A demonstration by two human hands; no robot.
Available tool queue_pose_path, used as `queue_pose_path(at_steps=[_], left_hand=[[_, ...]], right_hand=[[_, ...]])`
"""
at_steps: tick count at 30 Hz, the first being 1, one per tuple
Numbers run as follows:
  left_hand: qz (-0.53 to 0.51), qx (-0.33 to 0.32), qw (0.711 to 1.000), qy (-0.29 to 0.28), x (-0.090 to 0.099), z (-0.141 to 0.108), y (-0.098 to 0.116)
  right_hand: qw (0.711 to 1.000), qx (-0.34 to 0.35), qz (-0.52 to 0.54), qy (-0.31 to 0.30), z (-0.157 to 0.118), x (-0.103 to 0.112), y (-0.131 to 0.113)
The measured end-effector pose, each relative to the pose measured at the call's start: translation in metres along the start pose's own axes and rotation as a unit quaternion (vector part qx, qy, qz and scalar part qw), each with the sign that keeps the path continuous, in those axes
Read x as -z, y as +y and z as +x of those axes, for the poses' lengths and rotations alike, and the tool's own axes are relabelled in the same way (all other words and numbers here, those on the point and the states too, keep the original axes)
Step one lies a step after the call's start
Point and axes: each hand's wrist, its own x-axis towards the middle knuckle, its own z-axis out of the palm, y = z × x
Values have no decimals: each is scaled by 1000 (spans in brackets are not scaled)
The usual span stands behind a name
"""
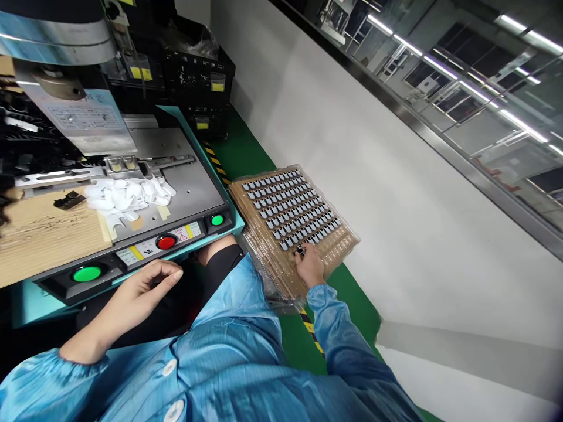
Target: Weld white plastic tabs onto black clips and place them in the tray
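My right hand [310, 266] reaches to the near side of a clear plastic tray [338, 249], its fingers closed round a small black part [301, 251]. Rows of small grey-and-black plastic parts [290, 205] fill most of the tray, which tops a stack of similar trays. My left hand [147, 287] hovers at the front edge of the machine, near the red button [166, 242]. Its fingers are curled with thumb and fingertips close together, and nothing shows in them. A pile of white plastic pieces [127, 196] lies on the machine's metal plate [193, 193].
A metal fixture [125, 166] sits behind the white pieces, under the press head [57, 35]. Green buttons [87, 274] flank the machine's front. Cardboard [48, 240] with a black part [69, 200] lies at left. Black crates [200, 76] stand behind; a white wall [316, 117] rises right.
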Motion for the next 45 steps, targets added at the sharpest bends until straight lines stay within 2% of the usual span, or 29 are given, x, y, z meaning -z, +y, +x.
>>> queue_pose_path(at_steps=[12,18,23,28,36,45], left_hand=[[3,-18,1000,-5,-1,0,6],[10,-29,999,-17,-1,0,1],[20,-45,999,-21,-1,0,-6],[21,-57,998,-28,-1,0,-8],[37,-64,997,-36,-1,0,-7],[37,-80,995,-39,-2,2,-9]], right_hand=[[999,37,16,14,2,-9,0],[998,48,4,27,1,-10,0],[999,45,-23,17,0,-8,-5],[999,23,-37,31,-5,-7,-6],[993,108,-13,47,-13,-15,-6],[994,102,4,37,-12,-17,-9]])
